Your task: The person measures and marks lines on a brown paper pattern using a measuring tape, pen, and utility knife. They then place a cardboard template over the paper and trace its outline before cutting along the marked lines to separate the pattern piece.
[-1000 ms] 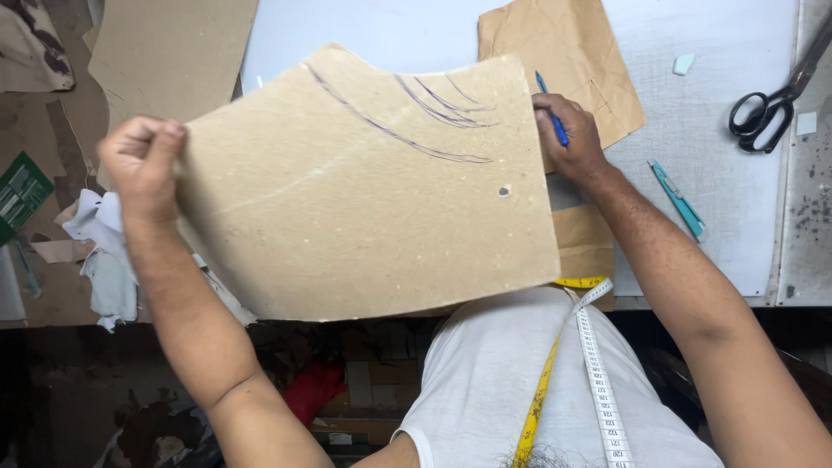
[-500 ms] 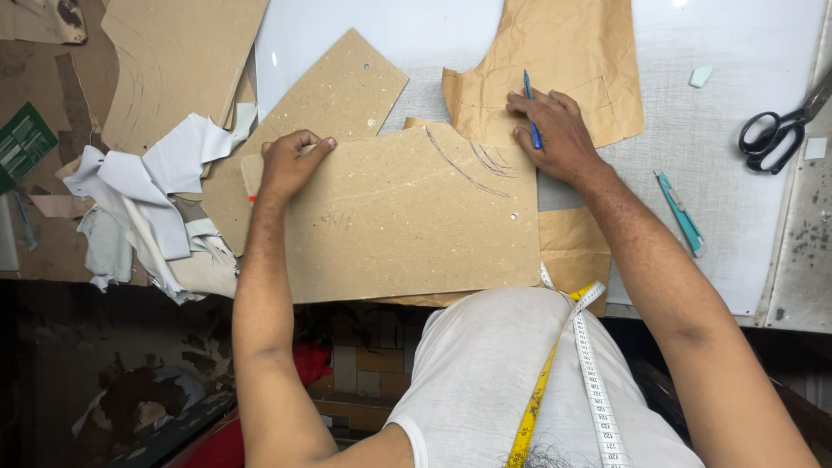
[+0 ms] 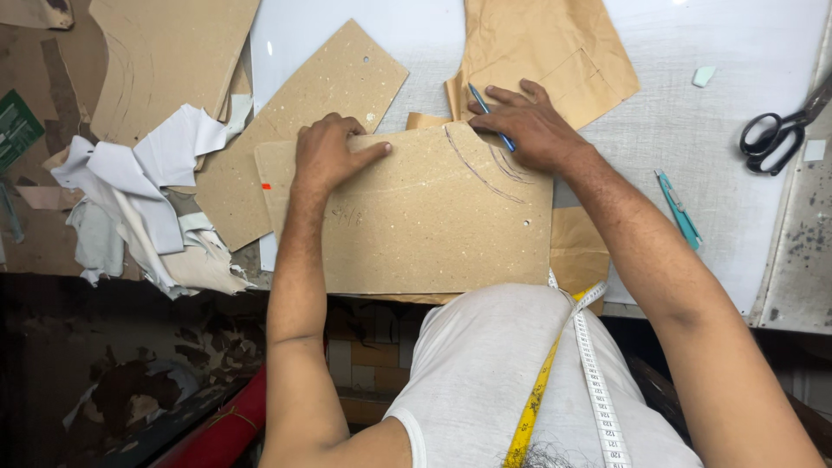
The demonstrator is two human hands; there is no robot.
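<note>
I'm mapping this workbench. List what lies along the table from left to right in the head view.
Green card → heap of white scraps → left hand on the cardboard pattern → right hand with blue pen → teal cutter → black scissors.

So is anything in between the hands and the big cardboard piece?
No, nothing visible. The left hand presses flat on the cardboard piece near its top left edge. The right hand rests at its top right edge, holding a blue pen against the brown paper there.
</note>
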